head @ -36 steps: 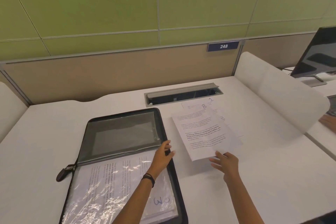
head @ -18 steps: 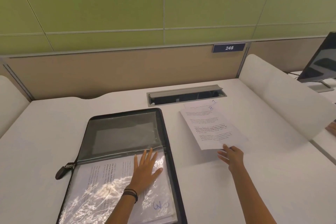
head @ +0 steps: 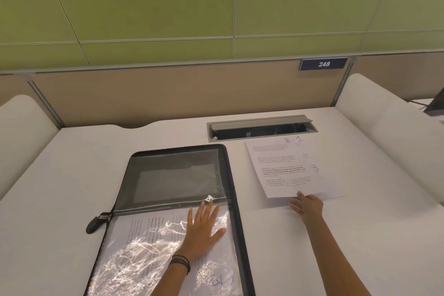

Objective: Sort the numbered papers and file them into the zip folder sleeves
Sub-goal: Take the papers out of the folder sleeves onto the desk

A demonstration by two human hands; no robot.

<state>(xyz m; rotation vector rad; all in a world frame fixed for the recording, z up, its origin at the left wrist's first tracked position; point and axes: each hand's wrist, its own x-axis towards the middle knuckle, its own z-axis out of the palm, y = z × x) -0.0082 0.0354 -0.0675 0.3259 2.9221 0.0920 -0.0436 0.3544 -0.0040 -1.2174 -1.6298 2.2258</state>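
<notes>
A black zip folder (head: 243, 199) lies open on the white desk. In its near half a shiny clear sleeve (head: 144, 247) holds a printed sheet with a handwritten 3 (head: 219, 281) at the corner. My left hand (head: 201, 230) presses flat on that sleeve with its fingers spread. To the right of the folder, a paper marked 8 (head: 281, 168) lies askew over a paper marked 1 (head: 310, 151). My right hand (head: 308, 206) touches the near edge of the paper marked 8 with straight fingers. That edge is slightly raised.
A grey cable box (head: 262, 127) with its lid up sits just beyond the papers. The folder's zip pull (head: 96, 222) lies to its left. White dividers stand at the right (head: 384, 127) and left (head: 19, 127). A monitor corner (head: 436, 106) shows at far right.
My left hand moved from the folder's right rim onto the sleeve and flattened there. My right hand carried the paper marked 8 back and lowered it onto the paper marked 1.
</notes>
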